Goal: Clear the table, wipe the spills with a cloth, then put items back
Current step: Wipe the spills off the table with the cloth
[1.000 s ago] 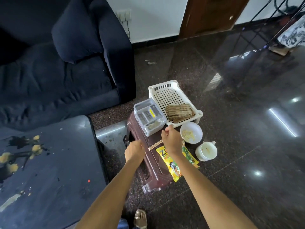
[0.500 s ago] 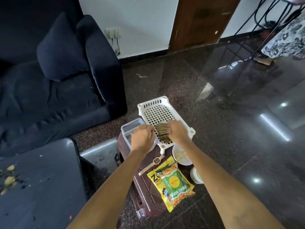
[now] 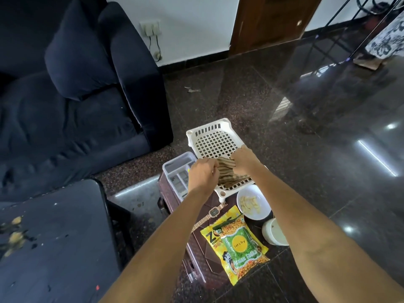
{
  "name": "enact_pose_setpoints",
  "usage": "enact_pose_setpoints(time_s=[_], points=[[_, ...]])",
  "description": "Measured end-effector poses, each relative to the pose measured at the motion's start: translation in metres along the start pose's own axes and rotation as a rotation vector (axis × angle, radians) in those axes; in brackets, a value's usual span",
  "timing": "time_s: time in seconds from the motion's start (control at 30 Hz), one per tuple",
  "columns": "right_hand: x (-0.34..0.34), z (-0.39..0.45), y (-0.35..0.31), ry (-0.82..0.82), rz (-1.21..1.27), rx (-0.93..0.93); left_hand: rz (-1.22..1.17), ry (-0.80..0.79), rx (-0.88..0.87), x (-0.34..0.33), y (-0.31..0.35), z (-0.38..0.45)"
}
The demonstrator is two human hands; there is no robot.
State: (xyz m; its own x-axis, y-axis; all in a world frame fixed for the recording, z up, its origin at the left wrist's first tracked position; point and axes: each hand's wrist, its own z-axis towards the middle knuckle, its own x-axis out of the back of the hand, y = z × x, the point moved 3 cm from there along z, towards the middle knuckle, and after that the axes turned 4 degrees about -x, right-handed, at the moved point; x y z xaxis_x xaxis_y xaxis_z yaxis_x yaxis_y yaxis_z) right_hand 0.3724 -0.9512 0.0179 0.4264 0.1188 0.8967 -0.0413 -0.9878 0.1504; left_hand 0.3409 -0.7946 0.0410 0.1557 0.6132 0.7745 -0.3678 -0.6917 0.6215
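The striped cloth (image 3: 227,176) lies in the near end of the white basket (image 3: 215,138), its long axis running near-left to far-right. The left hand (image 3: 202,174) and right hand (image 3: 243,160) each pinch it; half a second ago they were just reaching it. The green packet (image 3: 239,248) reads "Let's Try".

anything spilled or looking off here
Yes. The dark table at lower left has yellowish blobs and dark splatter near its left edge, not yet wiped. A wristwatch lies loose on the brown stool beside the snack packets. Both hands are at the striped cloth in the white basket.
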Motion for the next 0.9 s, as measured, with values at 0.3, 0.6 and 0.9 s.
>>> enact_pose_setpoints(time_s=[0.3,0.6,0.9], points=[[0.079,-0.067,-0.018,0.685,0.578,0.03,-0.363,0.102,0.267,0.047,-0.01,-0.032],[0.13,-0.077,-0.217,0.272,1.084,0.472,-1.016,0.614,0.644,0.136,-0.099,-0.093],[0.041,-0.145,-0.418,-0.399,1.104,0.393,-1.09,0.395,0.955,0.217,-0.247,-0.275]])
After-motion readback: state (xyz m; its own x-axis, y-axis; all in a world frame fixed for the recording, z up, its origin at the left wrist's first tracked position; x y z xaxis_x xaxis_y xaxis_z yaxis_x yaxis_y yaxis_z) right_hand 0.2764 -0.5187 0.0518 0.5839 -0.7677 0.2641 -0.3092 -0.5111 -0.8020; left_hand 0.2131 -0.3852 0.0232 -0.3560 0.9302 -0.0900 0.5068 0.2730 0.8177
